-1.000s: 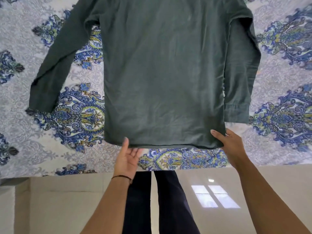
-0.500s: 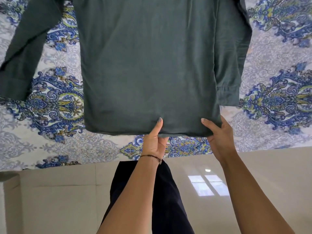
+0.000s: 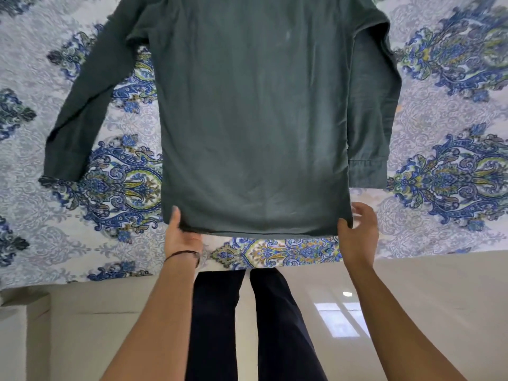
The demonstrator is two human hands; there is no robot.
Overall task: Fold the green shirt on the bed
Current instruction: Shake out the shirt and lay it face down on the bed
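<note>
Green shirt (image 3: 255,119) flat on patterned bed (image 3: 445,171), sleeves out. Left hand (image 3: 182,237) pinches hem's left corner, right hand (image 3: 357,235) pinches right corner, hands set wide apart.

Soft, even daylight fills the scene, with only faint shadows. At about 5 o'clock the glossy floor (image 3: 412,312) mirrors a bright window patch (image 3: 339,320). Wide-angle distortion bows the edges, and the right hand (image 3: 360,232) is slightly motion-blurred.
</note>
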